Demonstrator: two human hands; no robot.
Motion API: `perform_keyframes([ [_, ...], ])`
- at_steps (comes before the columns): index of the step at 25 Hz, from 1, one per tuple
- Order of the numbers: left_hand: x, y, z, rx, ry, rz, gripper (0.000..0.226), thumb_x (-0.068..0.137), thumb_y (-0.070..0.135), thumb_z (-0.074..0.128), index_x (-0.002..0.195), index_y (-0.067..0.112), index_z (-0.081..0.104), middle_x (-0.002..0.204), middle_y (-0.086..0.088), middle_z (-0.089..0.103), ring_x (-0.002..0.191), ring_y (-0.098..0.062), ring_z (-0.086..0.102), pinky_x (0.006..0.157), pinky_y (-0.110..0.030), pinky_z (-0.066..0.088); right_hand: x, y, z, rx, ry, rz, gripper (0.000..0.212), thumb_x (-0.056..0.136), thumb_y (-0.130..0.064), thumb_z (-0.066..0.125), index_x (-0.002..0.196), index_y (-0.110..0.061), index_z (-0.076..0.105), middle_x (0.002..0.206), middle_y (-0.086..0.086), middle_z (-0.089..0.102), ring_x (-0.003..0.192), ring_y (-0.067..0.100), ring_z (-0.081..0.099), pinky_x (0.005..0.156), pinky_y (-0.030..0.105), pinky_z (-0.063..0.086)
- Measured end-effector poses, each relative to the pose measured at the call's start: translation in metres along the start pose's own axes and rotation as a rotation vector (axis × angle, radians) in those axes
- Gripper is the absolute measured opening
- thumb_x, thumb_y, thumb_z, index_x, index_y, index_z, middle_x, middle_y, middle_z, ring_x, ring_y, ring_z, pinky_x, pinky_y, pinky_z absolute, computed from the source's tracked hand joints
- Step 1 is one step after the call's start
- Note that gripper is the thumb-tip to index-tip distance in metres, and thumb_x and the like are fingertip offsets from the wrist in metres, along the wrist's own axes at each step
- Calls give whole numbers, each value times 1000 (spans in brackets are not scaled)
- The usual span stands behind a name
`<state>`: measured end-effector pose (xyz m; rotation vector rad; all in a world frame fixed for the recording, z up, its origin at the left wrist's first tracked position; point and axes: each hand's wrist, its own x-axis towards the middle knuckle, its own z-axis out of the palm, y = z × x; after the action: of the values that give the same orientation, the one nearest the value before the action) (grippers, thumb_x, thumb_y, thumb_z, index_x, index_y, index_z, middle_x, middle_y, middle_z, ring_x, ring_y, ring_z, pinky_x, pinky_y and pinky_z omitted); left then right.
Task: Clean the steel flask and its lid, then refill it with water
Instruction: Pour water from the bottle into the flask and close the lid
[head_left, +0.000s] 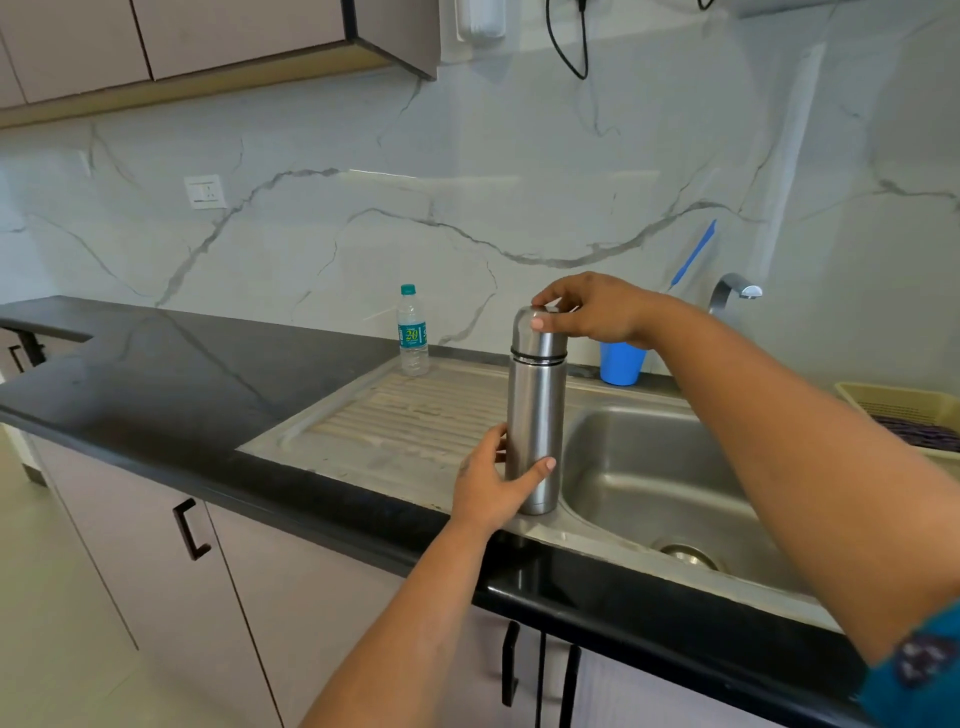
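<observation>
Flask (535, 415) upright on sink (649, 467) edge. Left hand (488, 488) wraps its base; right hand (592, 312) grips lid (537, 330) from above. Smooth rigid steel, likely slippery wet; hold low, twist at top.

Bottle label: the plastic water bottle (413, 332) at the back of the drainboard shows a teal label with "20" on it.
Smaller print: too blurred to read.
</observation>
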<state>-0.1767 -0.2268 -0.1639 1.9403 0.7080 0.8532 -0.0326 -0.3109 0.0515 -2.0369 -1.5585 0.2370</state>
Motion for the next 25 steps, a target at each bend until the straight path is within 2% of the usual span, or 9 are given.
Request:
perform_keyframes([
  [3,-1,1,0,-2,4,0,71,75,56,76,136,37,44,121,18,52,116,-7,50,99,-33,45,-1,-5,-3,-39,22,18,55,74,-56,72,117,-24,59,110,2,59,94,18,61,91,35,49],
  [7,-2,3,0,14,13,17,71,76,56,75,136,35,45,120,18,52,115,-6,51,99,-32,45,1,-9,7,-259,114,59,65,69,-73,63,105,-20,57,100,1,57,97,18,52,82,30,39],
  [10,-4,4,0,18,20,28,71,76,56,75,136,33,46,122,16,54,115,-7,51,99,-33,46,2,-7,13,-138,82,106,83,69,-85,45,120,-19,52,112,3,55,107,21,52,91,35,42],
  [13,-3,4,0,24,14,27,73,76,57,75,137,33,45,128,12,55,117,-7,51,99,-33,46,-2,5,2,435,-119,62,61,89,-59,49,142,-29,42,143,-1,44,129,16,43,112,38,31],
  [16,-2,4,0,26,11,21,73,76,58,74,137,34,44,128,13,54,117,-7,51,99,-33,46,-2,14,-4,368,-156,-26,34,94,-21,60,126,-31,60,130,0,58,124,16,51,111,37,36],
  [18,-3,4,0,28,14,26,72,76,56,75,138,33,44,127,14,54,117,-7,51,99,-33,46,-1,14,2,223,-27,-13,29,87,-33,69,115,-34,65,119,3,62,115,18,57,105,39,43],
  [21,-3,3,0,24,19,32,72,76,56,75,137,33,45,128,12,55,117,-7,51,100,-34,47,0,11,8,58,110,14,48,70,-61,72,109,-37,61,110,2,60,102,16,57,98,37,46],
  [23,-4,4,0,26,18,31,73,76,56,75,138,32,45,130,11,55,118,-8,51,101,-34,46,0,9,7,181,57,16,58,70,-61,71,121,-37,54,124,1,53,115,17,52,104,38,41],
  [25,-3,4,0,24,20,31,73,76,55,75,138,32,45,130,11,55,118,-8,51,101,-34,46,-1,7,3,448,-97,-6,53,87,-38,65,136,-36,46,139,1,44,130,17,43,113,37,32],
])
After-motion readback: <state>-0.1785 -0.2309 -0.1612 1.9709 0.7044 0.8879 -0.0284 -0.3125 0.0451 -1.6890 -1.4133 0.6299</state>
